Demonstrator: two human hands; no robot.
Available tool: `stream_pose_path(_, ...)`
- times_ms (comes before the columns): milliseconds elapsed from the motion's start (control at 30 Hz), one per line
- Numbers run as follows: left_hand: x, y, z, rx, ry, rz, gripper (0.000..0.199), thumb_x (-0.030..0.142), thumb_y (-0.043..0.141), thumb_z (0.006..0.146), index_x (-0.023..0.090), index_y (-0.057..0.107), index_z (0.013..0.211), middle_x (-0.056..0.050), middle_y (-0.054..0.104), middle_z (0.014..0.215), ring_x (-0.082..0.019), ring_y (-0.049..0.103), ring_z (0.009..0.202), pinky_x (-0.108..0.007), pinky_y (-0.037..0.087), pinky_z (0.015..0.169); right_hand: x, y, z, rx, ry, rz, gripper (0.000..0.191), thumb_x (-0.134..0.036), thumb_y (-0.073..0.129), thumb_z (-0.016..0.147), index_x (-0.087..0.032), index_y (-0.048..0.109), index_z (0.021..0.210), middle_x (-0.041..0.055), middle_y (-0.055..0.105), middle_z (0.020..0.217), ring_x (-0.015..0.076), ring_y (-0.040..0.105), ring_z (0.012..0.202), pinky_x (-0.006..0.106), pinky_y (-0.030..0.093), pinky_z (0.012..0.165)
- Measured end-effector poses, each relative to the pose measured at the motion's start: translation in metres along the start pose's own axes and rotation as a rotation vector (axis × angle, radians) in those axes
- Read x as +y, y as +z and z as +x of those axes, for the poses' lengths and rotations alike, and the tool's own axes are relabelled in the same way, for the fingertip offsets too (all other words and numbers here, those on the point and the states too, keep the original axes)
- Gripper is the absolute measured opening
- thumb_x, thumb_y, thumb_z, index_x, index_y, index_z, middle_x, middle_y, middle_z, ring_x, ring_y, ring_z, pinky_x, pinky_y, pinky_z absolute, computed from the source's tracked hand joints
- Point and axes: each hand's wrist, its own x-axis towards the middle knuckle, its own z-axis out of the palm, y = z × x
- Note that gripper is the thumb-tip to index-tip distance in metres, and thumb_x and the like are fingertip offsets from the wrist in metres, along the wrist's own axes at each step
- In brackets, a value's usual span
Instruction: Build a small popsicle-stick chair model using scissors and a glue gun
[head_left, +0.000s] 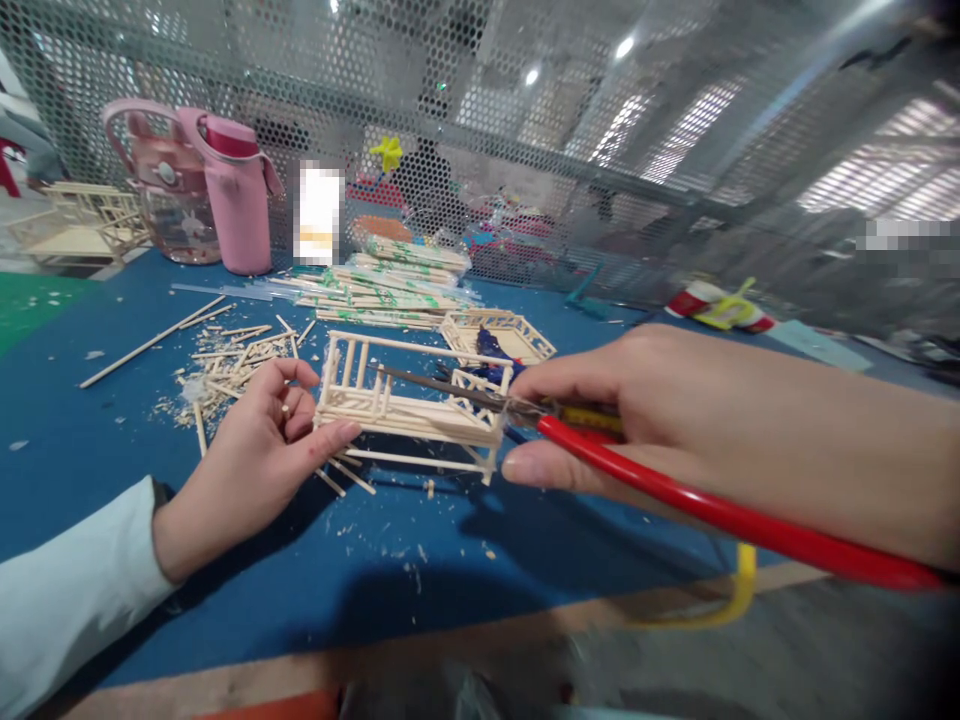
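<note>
Stick frame (416, 415) looks mostly built imo, left hand (251, 430) pinching it, right hand (652, 400) wrapped round red-handled pliers (645, 478), loose sticks (232, 365) still unused on the bench (262, 570).

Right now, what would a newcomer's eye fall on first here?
Probably the red-handled tool in the right hand, its dark tip reaching across the small stick frame that the left hand grips by its left end. Next, perhaps, the pink bottle standing at the back left of the blue tabletop.
</note>
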Motion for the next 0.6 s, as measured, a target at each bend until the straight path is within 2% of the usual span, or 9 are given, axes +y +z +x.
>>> stream_pose_path(333,-0.001,0.001,0.000,-0.010,0.034,0.047,0.029,0.031,0.065,0.077,0.021,0.043,0.093,0.010,0.030,0.059,-0.007,0.031,0.050,-0.020,0.030,0.047,-0.005,0.000,-0.003,0.005,-0.078,-0.104,0.041,-0.055,0.055,0.082,-0.026,0.055,0.053,-0.0047,0.043,0.037,0.0078,0.030,0.026,0.029,0.020,0.032)
stream_pose_path(433,-0.001,0.000,0.001,-0.027,0.029,0.062,0.026,0.033,0.064,0.078,0.021,0.044,0.089,0.010,0.029,0.058,-0.007,0.030,0.049,-0.020,0.029,0.046,-0.007,0.000,-0.002,0.021,-0.086,-0.081,0.042,-0.054,0.054,0.082,-0.025,0.052,0.052,-0.0042,0.045,0.038,0.0081,0.033,0.028,0.030,0.023,0.035)
stream_pose_path(600,-0.003,-0.001,0.001,-0.043,0.006,0.036,0.027,0.038,0.064,0.079,0.021,0.045,0.084,0.009,0.031,0.057,-0.008,0.034,0.049,-0.020,0.031,0.046,-0.012,0.000,0.002,-0.050,-0.015,-0.060,0.045,-0.058,0.050,0.083,-0.024,0.053,0.053,-0.0021,0.051,0.042,0.0105,0.040,0.034,0.030,0.025,0.040)
